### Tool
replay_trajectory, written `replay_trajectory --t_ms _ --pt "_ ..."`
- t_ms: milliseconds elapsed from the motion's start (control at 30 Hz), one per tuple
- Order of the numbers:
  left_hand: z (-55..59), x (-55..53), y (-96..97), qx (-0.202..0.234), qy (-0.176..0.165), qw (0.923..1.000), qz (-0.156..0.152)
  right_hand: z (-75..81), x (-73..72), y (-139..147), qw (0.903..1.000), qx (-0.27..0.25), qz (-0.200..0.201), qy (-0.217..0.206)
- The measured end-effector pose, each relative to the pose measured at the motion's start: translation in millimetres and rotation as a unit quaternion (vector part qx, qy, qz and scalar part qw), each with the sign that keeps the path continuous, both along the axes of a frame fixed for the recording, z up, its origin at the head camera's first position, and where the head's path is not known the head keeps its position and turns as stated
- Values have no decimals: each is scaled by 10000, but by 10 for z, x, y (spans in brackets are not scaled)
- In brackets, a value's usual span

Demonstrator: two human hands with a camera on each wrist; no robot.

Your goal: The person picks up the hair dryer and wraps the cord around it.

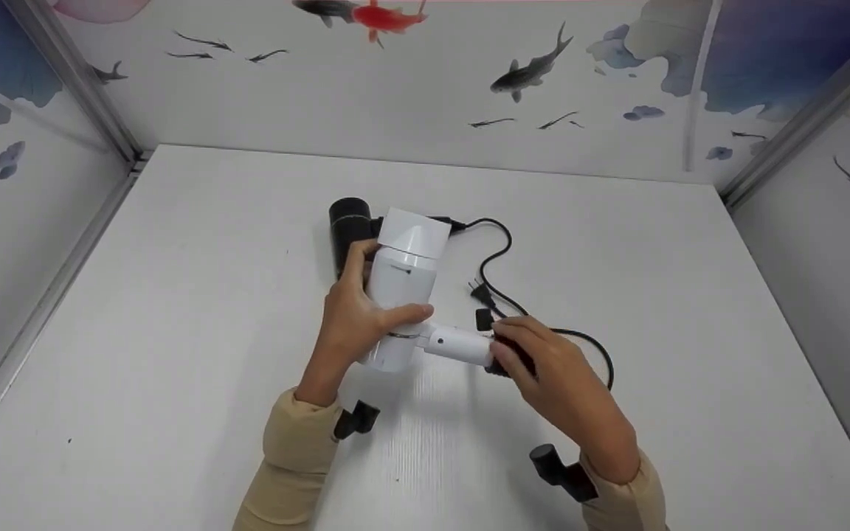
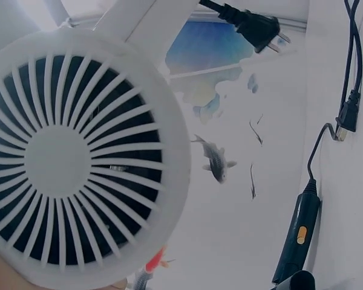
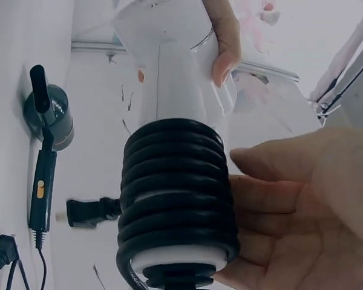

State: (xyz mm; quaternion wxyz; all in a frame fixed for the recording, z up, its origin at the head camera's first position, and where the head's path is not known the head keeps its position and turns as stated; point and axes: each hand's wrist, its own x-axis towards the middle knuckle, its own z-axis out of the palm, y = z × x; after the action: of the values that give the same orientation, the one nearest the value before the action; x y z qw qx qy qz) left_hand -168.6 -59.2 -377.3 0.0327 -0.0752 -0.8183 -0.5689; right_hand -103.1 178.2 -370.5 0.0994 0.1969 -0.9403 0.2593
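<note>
A white hair dryer [image 1: 401, 284] is held above the table, its round slotted air grille [image 2: 57, 160] facing the left wrist camera. My left hand [image 1: 351, 313] grips the barrel from the left, thumb across its upper side. Black cord [image 3: 178, 181] is wound in tight coils round the dryer's handle [image 1: 458, 346]. A two-pin plug [image 2: 258, 31] sticks out from the coils. My right hand [image 1: 561, 372] holds the coiled handle between thumb and fingers. Some of its fingertips are hidden behind the coils in the right wrist view.
On the table behind the white dryer lies a black hair dryer [image 1: 350, 217] with an orange switch [image 3: 40, 189] on its handle. Its cord [image 1: 510, 240] trails right, with its plug [image 1: 481, 293] on the tabletop. Walls with painted fish [image 1: 528, 74] enclose the table's back and sides.
</note>
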Motion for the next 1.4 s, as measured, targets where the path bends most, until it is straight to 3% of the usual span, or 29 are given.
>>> replay_trajectory --t_ms 200,433,600,767,933,1033,1200,1400 --pt "7 8 -7 -16 -18 10000 -78 -23 -27 -44 9963 220 178 -814" --pt "7 2 3 -54 -131 9993 -355 -99 -112 -25 9906 -108 798 -1104" --pt "-9 -20 16 210 -257 9972 -668 -146 -168 12 9813 -498 1293 -1335" --pt "-45 -52 5 734 -324 9917 -1009 -158 -197 31 9725 -953 1282 -1693" --pt "-69 -73 -40 1853 -166 9724 -1407 -149 -211 53 9664 -1447 1088 -1825" --pt "-83 -92 -61 2253 -89 9648 -1356 -139 -220 71 9687 -1535 833 -1761" --pt "-96 -126 -88 2045 79 9739 -979 -145 -273 160 9675 -1812 195 -1754" --pt "-116 -166 -126 1559 254 9843 -793 -128 -378 391 9422 -2277 -933 -2272"
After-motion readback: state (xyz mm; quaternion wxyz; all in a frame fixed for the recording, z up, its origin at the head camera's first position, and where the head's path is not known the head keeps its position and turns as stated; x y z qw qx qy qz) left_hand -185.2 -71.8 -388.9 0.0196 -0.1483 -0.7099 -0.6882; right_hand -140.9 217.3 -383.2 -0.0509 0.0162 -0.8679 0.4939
